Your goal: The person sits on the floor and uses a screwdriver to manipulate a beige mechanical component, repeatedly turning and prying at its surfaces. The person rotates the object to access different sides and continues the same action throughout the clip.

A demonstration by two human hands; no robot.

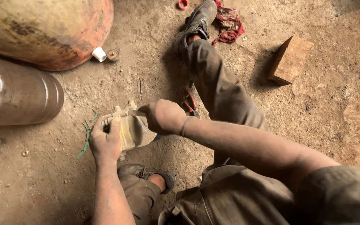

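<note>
Dirt floor [63, 175] below, both hands grip a pale metal part [131, 127], long axis upright: left hand [105, 141], right hand [163, 116]

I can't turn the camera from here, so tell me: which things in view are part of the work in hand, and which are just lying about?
In hand:
left hand
right hand
pale metal part
thin flat tool

Lying about:
red-handled pliers
wooden block
red rag
orange tank
metal cylinder
white cap

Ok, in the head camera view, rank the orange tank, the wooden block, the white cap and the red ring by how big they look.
1. Orange tank, largest though cut off by the frame.
2. Wooden block.
3. White cap and red ring look about alike; the ring is partly cropped, so I won't rank them.
</note>
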